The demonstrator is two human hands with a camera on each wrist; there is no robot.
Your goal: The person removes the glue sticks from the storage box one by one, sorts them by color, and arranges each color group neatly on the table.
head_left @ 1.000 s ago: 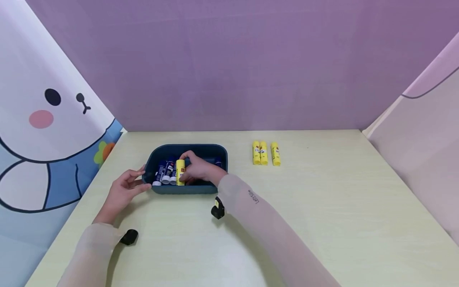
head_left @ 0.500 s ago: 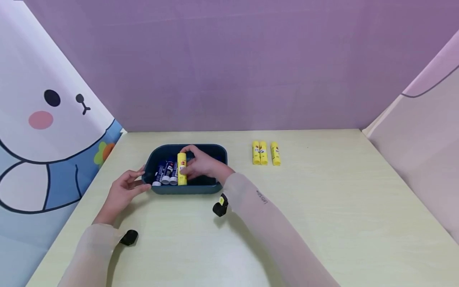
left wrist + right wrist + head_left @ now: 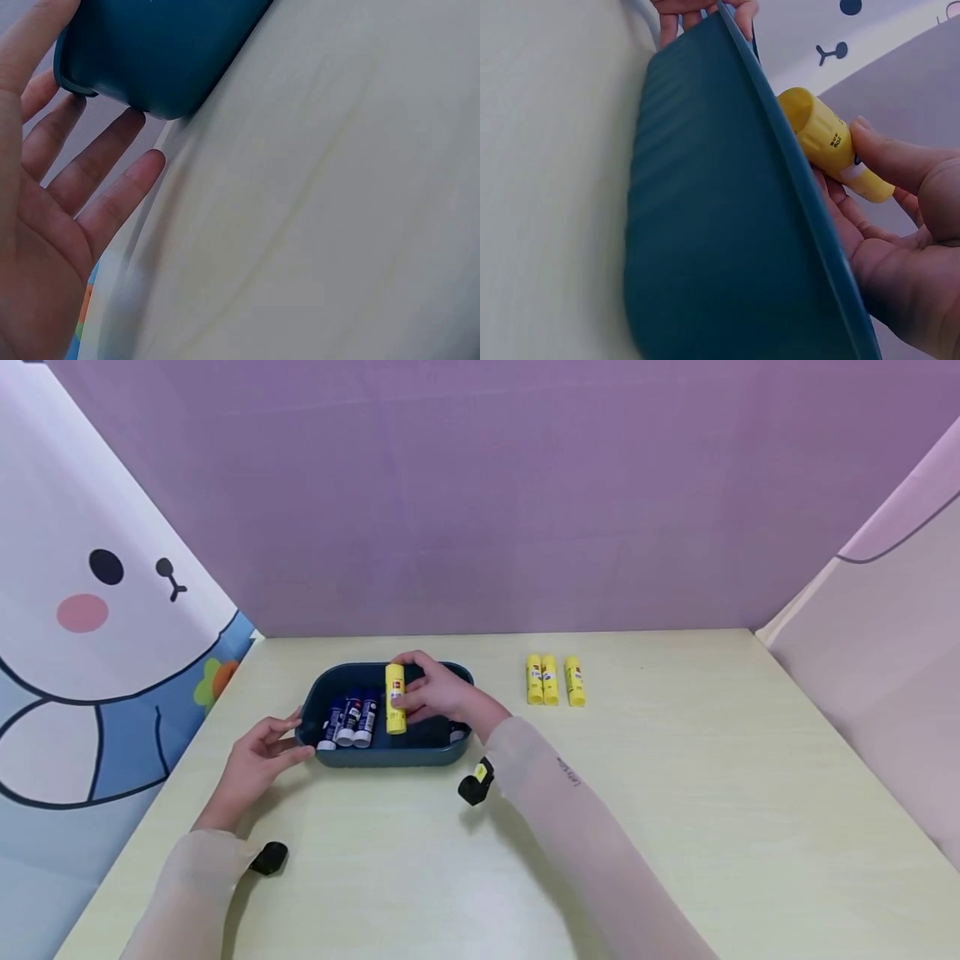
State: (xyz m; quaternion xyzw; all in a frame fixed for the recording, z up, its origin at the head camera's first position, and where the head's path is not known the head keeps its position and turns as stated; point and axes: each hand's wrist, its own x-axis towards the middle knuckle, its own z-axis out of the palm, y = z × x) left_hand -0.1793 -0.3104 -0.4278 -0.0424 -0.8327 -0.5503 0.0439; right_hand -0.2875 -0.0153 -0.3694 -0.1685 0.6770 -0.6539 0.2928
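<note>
My right hand (image 3: 438, 693) pinches a yellow glue stick (image 3: 395, 699) between thumb and fingers, holding it upright over the dark teal bin (image 3: 390, 759). In the right wrist view, the bin's long side stands before the yellow glue stick (image 3: 829, 142). Several dark blue glue sticks with white ends (image 3: 350, 720) lean together in the left half of the bin. Another white end (image 3: 457, 736) shows at its right end, mostly hidden by my right hand. My left hand (image 3: 258, 764) touches the bin's left end with spread, nearly straight fingers, seen closely in the left wrist view.
Three yellow glue sticks (image 3: 550, 680) lie on the pale table (image 3: 675, 777) to the right of the bin, two side by side and one slightly apart. A purple backdrop (image 3: 510, 510) rises behind the table. Printed cloth (image 3: 112, 652) hangs at the left.
My right hand has raised the yellow glue stick from among the blue ones and moved it a little right and away from me. My left hand stays at the bin's left end.
</note>
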